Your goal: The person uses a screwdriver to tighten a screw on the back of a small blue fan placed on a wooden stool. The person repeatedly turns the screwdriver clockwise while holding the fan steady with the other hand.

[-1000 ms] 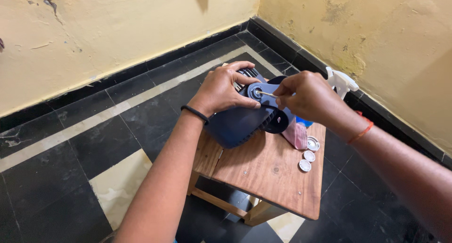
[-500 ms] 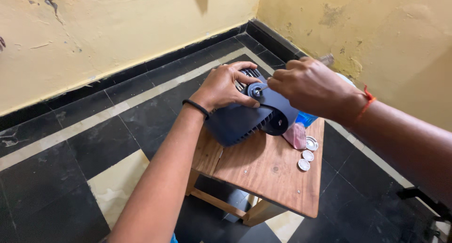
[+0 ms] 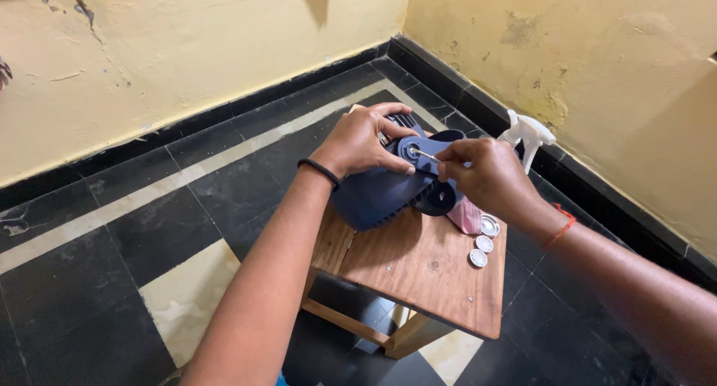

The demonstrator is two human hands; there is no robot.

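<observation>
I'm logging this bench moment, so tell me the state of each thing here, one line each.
Dark blue appliance: lying on its side on the wooden stool.
Left hand: gripping the appliance.
Right hand: pinching a thin metal rod at its hub.
Three white caps: loose on the stool.
Spray bottle: upright by the wall.

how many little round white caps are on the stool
3. One small white cap lies beside the pink cloth, one sits just below it, and one is nearest the wooden stool edge. More may hide under the right hand.
</observation>
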